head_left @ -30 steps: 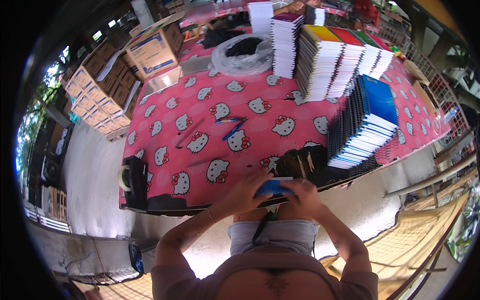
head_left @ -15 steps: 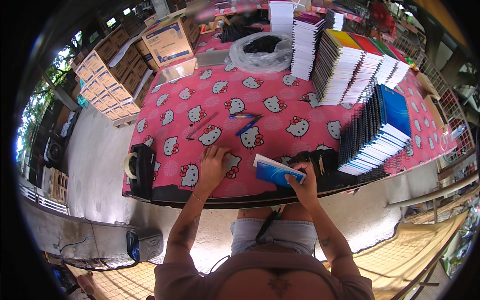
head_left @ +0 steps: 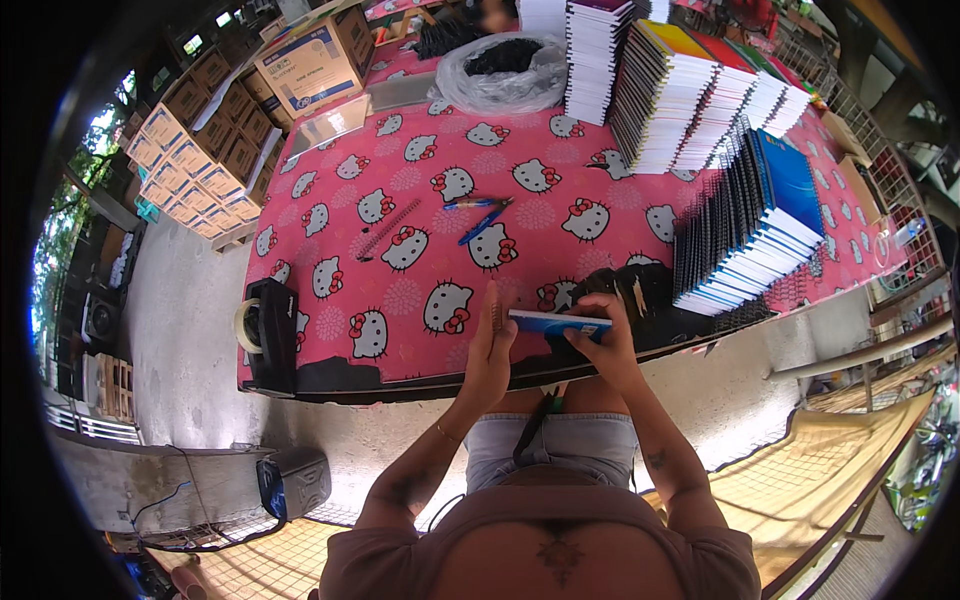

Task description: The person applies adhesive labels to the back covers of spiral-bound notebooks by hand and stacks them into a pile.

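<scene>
My right hand [head_left: 605, 338] grips a small blue-covered notebook [head_left: 550, 322] near its right end, thumb on the near face. The notebook is tipped up, so its white page edge shows along the top. My left hand [head_left: 487, 350] stands at the notebook's left end, fingers stretched out and palm turned toward it. Whether the palm presses on the pages I cannot tell. A ridged strip shows by the left fingers, too small to make out. Beyond the hands lie blue-handled pliers [head_left: 484, 220] and a thin loose spiral coil [head_left: 390, 229].
Spiral-bound blue notebooks [head_left: 750, 230] stand stacked at right, with yellow-covered [head_left: 665, 100] and other stacks behind. A black bundle [head_left: 625, 300] lies beside my right hand. A tape dispenser [head_left: 270, 335] sits at the left edge. Farther back are a plastic bag [head_left: 500, 75] and cartons [head_left: 310, 70].
My left hand has come off the tabletop and moved right to the notebook's left end. The notebook has been tipped from showing its blue cover to more edge-on, still in my right hand.
</scene>
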### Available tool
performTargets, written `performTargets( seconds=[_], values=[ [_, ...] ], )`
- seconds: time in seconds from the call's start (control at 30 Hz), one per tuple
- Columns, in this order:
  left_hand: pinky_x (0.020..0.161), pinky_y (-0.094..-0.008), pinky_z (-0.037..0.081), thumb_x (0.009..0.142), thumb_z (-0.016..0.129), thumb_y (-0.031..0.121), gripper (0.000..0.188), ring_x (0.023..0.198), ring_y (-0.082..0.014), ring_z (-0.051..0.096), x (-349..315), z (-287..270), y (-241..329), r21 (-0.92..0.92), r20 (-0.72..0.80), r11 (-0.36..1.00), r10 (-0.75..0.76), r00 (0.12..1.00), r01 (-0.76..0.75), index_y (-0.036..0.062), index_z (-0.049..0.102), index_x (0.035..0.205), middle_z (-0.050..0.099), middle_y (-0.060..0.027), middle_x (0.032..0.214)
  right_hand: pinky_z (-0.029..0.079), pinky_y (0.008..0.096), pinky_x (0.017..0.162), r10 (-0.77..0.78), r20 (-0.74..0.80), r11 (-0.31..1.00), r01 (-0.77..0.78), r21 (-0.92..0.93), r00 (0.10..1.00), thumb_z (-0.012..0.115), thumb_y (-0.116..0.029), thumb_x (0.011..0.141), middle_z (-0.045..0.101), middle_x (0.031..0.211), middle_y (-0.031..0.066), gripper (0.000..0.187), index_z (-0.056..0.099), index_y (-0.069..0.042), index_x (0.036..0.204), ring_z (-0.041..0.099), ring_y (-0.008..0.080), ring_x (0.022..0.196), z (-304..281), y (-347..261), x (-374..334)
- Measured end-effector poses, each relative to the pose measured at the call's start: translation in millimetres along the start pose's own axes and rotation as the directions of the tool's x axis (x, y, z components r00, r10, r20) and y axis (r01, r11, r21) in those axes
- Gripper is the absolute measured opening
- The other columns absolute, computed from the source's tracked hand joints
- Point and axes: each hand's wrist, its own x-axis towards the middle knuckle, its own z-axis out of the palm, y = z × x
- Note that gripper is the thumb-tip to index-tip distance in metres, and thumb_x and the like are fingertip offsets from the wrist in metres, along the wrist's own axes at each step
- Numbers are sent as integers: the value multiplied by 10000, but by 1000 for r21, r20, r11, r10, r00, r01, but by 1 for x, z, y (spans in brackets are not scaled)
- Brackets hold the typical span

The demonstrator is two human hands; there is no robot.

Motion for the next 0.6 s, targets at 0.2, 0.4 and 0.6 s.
performTargets(
  seconds=[0.2, 0.4, 0.6],
  values=[
    [799, -319, 489, 1012, 477, 161, 396, 892, -208, 619, 25, -32, 27, 202, -81, 972, 139, 987, -121, -34, 442, 1355, 619, -150, 1104, 461, 237, 789, 73, 89, 990, -61, -128, 993, 679, -21, 873, 662, 952, 44, 212, 628, -3, 1078, 582, 84, 883, -10, 3, 3],
    [552, -297, 458, 916, 646, 148, 228, 617, -194, 586, 17, -50, 20, 618, 193, 683, 348, 917, -389, 18, 647, 1104, 626, -114, 838, 465, 235, 782, 22, 135, 993, -6, -117, 991, 662, -4, 879, 684, 946, 52, 198, 663, 15, 1076, 591, 87, 870, -5, 3, 4],
    [492, -281, 434, 855, 719, 111, 171, 552, -160, 566, 20, -44, 22, 556, 139, 743, 360, 923, -373, 35, 688, 1006, 625, -81, 770, 467, 238, 784, 17, 114, 993, -4, -117, 993, 664, -2, 876, 684, 935, 48, 197, 667, 12, 1073, 596, 92, 868, -6, 4, 5]
  ],
)
